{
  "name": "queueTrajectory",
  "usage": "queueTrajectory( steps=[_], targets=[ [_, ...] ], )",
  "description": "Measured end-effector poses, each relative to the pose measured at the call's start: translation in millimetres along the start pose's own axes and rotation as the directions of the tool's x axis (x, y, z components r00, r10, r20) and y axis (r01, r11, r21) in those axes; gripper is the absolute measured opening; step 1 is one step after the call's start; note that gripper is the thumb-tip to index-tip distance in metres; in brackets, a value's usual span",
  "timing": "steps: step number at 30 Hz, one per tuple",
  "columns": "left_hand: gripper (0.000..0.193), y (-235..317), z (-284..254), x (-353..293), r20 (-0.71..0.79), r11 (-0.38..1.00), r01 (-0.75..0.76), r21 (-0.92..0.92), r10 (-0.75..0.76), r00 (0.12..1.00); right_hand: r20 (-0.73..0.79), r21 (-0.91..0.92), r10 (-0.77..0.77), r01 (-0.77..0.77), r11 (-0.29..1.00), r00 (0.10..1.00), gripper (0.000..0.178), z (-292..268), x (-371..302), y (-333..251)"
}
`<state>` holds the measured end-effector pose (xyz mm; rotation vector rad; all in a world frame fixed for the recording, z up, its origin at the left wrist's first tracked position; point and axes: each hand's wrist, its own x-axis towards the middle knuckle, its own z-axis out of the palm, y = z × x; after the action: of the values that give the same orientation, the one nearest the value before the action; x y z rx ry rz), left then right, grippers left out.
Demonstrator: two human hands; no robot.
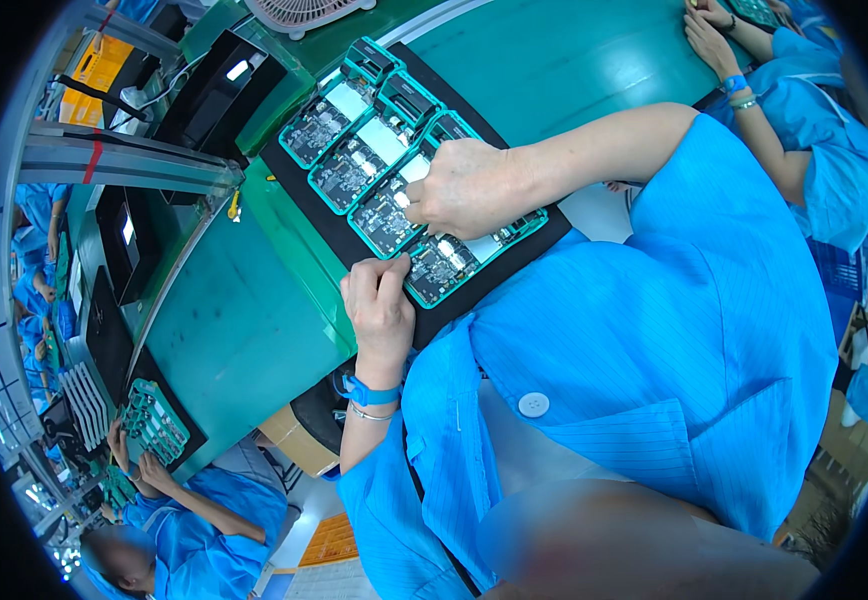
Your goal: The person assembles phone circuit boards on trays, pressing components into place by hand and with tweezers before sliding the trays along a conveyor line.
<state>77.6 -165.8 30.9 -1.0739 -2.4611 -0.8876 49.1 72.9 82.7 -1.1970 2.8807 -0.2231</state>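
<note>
Several teal-framed device housings with dark circuit boards and pale blocks lie side by side on a black mat. My left hand (379,300) is at the corner of the nearest housing (441,270), its thumb and forefinger pinched on the frame edge. My right hand (464,188) reaches over the adjoining housing (384,215) with its fingers curled down onto the board. Whatever those fingertips hold is hidden beneath them. Farther away sit a middle housing (350,170) and the farthest housing (319,125), both untouched. A blue wrist strap (371,392) circles my left wrist.
The black mat (514,262) lies on a green work surface (244,320). Farther left stand a metal rail (134,160) and a black-framed screen (224,85). A fan (309,12) is at the top. Co-workers in blue sit at lower left and upper right, the left one beside another tray (154,420).
</note>
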Motion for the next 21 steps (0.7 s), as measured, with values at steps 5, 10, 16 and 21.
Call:
queueTrajectory(
  steps=[5,10,16,21],
  targets=[
    [0.023,-5,-6,6,0.048,0.996,-0.09,-0.024,0.091,0.995,-0.023,-0.013,-0.027,0.026,1.0,0.999,0.02,0,0,0],
    [0.024,-8,-6,7,0.092,0.995,-0.085,-0.059,0.09,0.992,-0.057,-0.002,-0.025,0.025,1.0,0.998,0.021,0,-4,3],
    [0.022,-18,-5,-12,-0.157,0.978,0.199,-0.064,-0.206,0.966,-0.31,0.381,0.419,-0.292,0.877,0.853,0.029,-42,-38,51],
    [0.026,-38,-4,-19,-0.119,0.95,0.285,0.126,-0.27,0.955,-0.227,0.64,0.78,-0.514,0.571,0.583,0.042,19,-84,141]
  ],
)
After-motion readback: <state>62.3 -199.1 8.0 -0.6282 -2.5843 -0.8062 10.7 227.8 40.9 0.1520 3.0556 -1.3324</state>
